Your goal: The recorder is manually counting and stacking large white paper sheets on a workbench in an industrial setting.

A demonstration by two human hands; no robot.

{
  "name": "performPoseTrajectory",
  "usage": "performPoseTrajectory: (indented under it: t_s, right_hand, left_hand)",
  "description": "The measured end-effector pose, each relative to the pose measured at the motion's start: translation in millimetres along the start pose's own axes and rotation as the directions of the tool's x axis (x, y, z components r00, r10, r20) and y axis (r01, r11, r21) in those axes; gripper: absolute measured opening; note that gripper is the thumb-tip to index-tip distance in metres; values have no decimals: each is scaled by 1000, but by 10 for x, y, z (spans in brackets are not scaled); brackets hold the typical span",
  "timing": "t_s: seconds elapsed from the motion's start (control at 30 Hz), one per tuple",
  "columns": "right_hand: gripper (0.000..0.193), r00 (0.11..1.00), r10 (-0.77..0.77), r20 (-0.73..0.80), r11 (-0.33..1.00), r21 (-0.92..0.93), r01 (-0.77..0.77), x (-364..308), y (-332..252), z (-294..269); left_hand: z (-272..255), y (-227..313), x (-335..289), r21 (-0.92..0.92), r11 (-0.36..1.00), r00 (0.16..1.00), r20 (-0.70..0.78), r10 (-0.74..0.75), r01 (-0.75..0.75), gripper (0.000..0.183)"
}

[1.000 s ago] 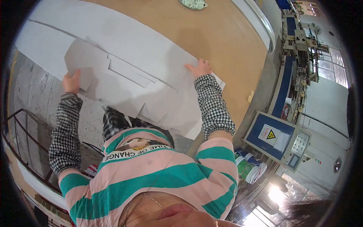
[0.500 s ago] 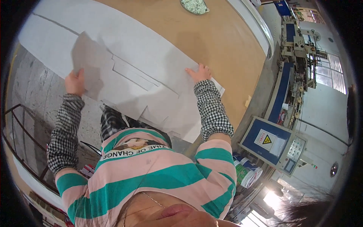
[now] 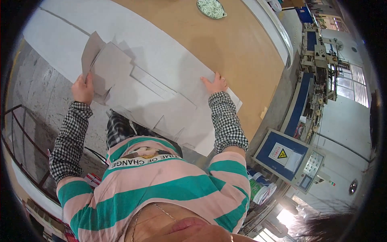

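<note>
A large pale grey-white cardboard sheet [image 3: 161, 117] with die-cut lines and slots lies over the table in front of me. My left hand [image 3: 83, 89] pinches its left end, where a greyish flap [image 3: 92, 50] stands raised and bent upward. Beneath that end is another white sheet [image 3: 58, 38], which reaches to the far left. On the sheet's right part rests my right hand [image 3: 215, 84], thumb and fingers apart, close to the edge beside the bare brown tabletop. Whether its fingertips curl under the edge cannot be made out.
A bowl of pale green rings or cords [image 3: 211, 9] stands on the brown table [image 3: 242, 60] at the far side. Right of the table are a blue control cabinet [image 3: 282, 155], buckets [image 3: 262, 187] and long machinery. A metal rack [image 3: 30, 149] stands on the left.
The cardboard sheet has shifted slightly to the right, and its left end now bends up more, showing a separate flap. Both hands have moved slightly to the right.
</note>
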State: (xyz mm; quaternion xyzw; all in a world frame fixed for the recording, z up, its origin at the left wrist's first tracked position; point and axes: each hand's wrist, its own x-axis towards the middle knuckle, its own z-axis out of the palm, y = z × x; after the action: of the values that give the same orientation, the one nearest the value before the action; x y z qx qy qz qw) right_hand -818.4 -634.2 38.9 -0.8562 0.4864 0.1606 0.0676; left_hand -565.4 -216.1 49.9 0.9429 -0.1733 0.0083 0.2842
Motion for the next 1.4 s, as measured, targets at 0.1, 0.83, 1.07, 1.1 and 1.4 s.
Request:
performPoseTrajectory:
  t_s: [0.1,0.83,1.07,1.1,1.4]
  right_hand:
    - [88,1000,-17,-18,1000,5,17,-45,-17,139]
    - [77,988,-65,-137,998,17,68,-72,225,301]
    - [77,985,-48,-164,999,-10,47,-28,394,418]
    - [77,987,-51,-151,999,-10,50,-20,395,420]
    - [78,998,-45,-50,998,-46,43,-74,335,269]
  left_hand:
    - [-18,-452,154,-421,863,959,176,-224,279,32]
    - [90,-469,114,-324,914,969,123,-215,245,26]
    - [-26,-134,67,69,993,972,211,-107,94,25]
    - [-48,-79,-28,-26,992,991,57,123,-121,27]
    - [285,-680,145,-313,874,924,216,-316,372,25]
